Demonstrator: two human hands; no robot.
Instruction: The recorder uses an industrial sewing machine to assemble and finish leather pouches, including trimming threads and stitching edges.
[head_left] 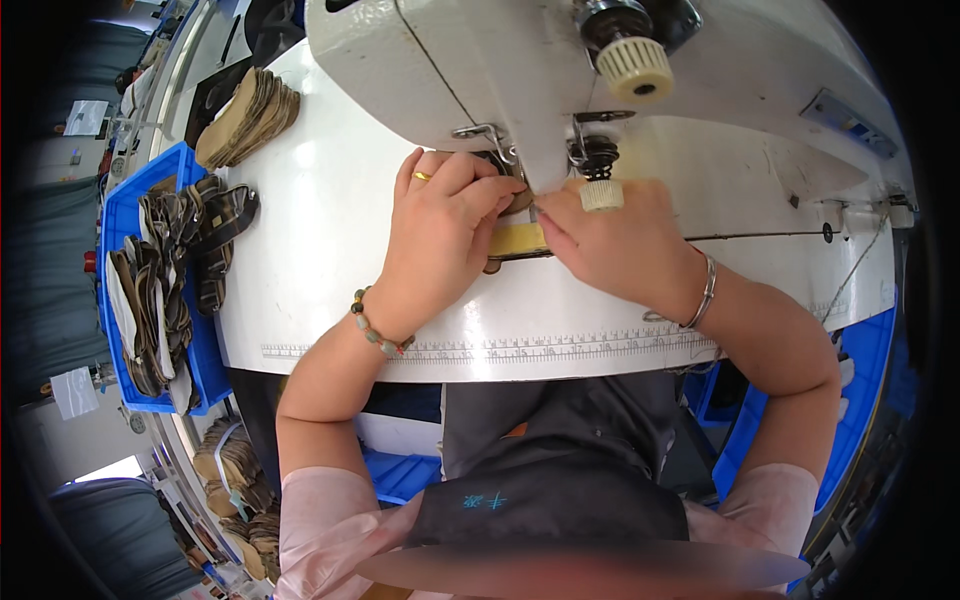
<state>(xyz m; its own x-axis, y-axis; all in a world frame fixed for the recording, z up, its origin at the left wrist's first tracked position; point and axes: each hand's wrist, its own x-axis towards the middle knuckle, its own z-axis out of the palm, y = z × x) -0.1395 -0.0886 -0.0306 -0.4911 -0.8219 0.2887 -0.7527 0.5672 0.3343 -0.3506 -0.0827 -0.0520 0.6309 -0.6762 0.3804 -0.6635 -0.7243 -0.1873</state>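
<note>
A white industrial sewing machine (440,75) stands over a white worktable (300,230). Beneath its head, my left hand (450,210), with a gold ring and beaded bracelet, has its fingers curled onto a brown flat piece (516,204) beside the presser foot, gripping or pressing it. My right hand (610,240), with a metal bangle, is closed at the same piece, thumb and index near the needle area; what exactly its fingertips hold is partly hidden. A yellow plate or strip (515,241) lies between my hands, below the brown piece.
A pile of tan cut pieces (245,115) lies at the back left. A blue bin (120,200) holds dark straps and pieces (160,290). More stacked soles (225,460) sit lower left. Blue bins (855,400) are below the table at right. A printed ruler (490,350) runs along the front edge.
</note>
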